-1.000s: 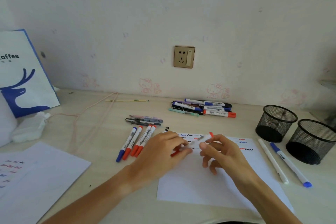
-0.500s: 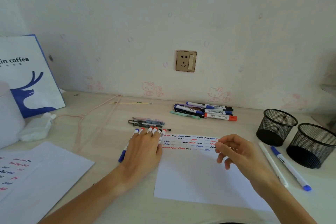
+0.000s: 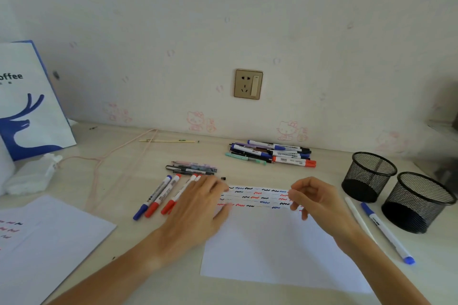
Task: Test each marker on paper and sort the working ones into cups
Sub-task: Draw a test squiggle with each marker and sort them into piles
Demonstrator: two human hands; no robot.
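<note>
A desk (image 3: 111,171) is shown bearing a sheet of paper (image 3: 277,250) with squiggles along its top edge. The left hand (image 3: 198,208) lies flat, fingers released, over markers (image 3: 158,195) left of the paper. The right hand (image 3: 314,203) is loosely curled, grasping nothing. Two mesh cups (image 3: 371,176) stand right.

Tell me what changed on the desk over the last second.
The left hand let go of the red-capped marker it was capping with the right hand over the paper, laid it with the markers left of the sheet, and now lies flat there. The right hand drew back right, its grip empty. The far pile of markers and both mesh cups stayed put.
</note>
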